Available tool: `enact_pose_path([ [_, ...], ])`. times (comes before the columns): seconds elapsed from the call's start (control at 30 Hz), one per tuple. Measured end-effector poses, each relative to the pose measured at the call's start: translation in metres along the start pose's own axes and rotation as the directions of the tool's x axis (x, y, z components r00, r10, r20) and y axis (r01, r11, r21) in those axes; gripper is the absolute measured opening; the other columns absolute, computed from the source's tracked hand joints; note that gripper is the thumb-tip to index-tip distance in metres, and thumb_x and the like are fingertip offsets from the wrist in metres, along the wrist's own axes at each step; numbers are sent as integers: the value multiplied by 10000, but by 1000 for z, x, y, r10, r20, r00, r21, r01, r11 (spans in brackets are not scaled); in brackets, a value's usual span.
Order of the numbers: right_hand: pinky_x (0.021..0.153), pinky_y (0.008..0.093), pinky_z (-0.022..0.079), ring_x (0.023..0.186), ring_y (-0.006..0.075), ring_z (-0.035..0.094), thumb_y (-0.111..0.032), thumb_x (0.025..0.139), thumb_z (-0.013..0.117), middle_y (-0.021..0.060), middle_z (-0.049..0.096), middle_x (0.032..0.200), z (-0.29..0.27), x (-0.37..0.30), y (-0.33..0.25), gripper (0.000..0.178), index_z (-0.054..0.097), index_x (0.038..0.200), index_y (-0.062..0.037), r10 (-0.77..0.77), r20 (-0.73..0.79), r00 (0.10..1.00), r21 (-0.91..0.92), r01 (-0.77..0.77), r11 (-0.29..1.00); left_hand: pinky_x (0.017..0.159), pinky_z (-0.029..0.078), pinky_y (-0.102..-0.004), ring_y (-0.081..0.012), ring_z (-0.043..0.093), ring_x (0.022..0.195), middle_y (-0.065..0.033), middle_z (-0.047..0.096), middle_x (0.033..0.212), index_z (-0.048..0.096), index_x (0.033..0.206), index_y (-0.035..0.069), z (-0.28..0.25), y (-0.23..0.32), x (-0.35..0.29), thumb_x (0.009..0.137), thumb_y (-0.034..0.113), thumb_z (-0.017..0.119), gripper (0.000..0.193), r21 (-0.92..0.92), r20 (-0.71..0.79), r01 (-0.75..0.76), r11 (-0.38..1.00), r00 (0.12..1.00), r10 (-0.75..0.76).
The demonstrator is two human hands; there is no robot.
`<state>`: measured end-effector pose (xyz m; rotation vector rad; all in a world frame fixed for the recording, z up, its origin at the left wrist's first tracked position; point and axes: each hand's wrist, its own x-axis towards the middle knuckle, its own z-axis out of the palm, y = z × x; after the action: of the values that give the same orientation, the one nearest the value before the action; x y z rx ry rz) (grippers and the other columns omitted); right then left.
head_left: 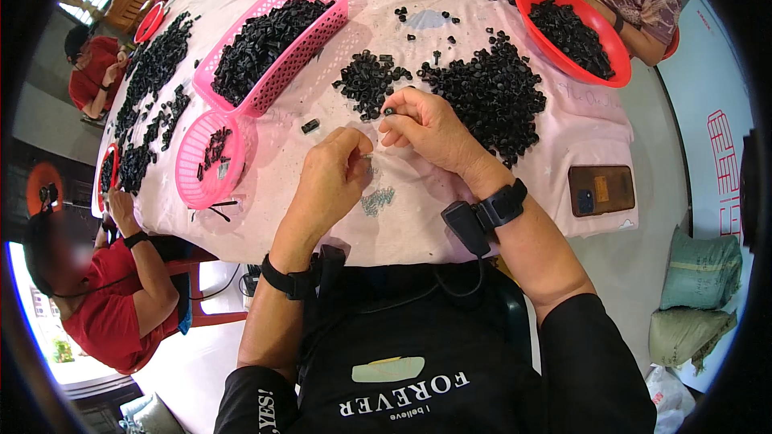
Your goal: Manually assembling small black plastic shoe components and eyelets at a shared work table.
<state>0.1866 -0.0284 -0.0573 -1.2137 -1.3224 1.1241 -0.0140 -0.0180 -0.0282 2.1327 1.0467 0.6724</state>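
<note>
My right hand pinches a small black plastic part between thumb and fingertips, above the pink-covered table. Close by on its left, my left hand has its fingers pinched together. A tiny pale bit shows at those fingertips, too small to name. Below the hands lies a little heap of thin silvery metal pieces. Beyond them are a smaller heap of black parts and a larger one. A single black part rests left of my hands.
At the left stand a pink perforated basket of black parts and a round pink basket with a few. A red tray of parts sits far right, near a co-worker. A phone lies at right. Other people sit along the left.
</note>
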Motion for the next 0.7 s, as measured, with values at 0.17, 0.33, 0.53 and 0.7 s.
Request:
enact_pose_path([
  [0.17,664,256,574,737,118,701,-77,967,572,95,714,881,-2,0,1,147,615,1065,25,42,-53,998,110,-36,993,603,465,-263,-109,572,658,-50,615,772,634,913,-16,-1,-4,6,858,-53,644,67,-73,121,18,997,993,-9],
  [0.33,654,254,576,730,130,711,-78,981,554,98,713,893,-1,2,-1,158,613,1086,24,-18,-139,990,128,36,991,635,475,-280,-159,606,675,-97,652,809,679,963,-13,-1,-19,31,869,-6,649,99,122,-154,-61,991,985,80],
  [0.53,662,260,579,741,153,727,-85,972,566,100,717,902,-1,3,3,178,620,1100,26,24,-213,977,100,-3,995,665,507,-356,-256,652,708,-154,669,849,708,938,-1,5,-18,47,807,56,701,143,294,-131,-30,955,989,72],
  [0.7,672,273,579,752,161,734,-84,953,583,109,726,913,-2,5,8,196,627,1113,19,-7,-158,987,27,12,1000,674,514,-385,-288,661,724,-172,658,832,692,894,-7,5,-19,50,801,81,688,128,357,-82,-53,932,993,88],
])
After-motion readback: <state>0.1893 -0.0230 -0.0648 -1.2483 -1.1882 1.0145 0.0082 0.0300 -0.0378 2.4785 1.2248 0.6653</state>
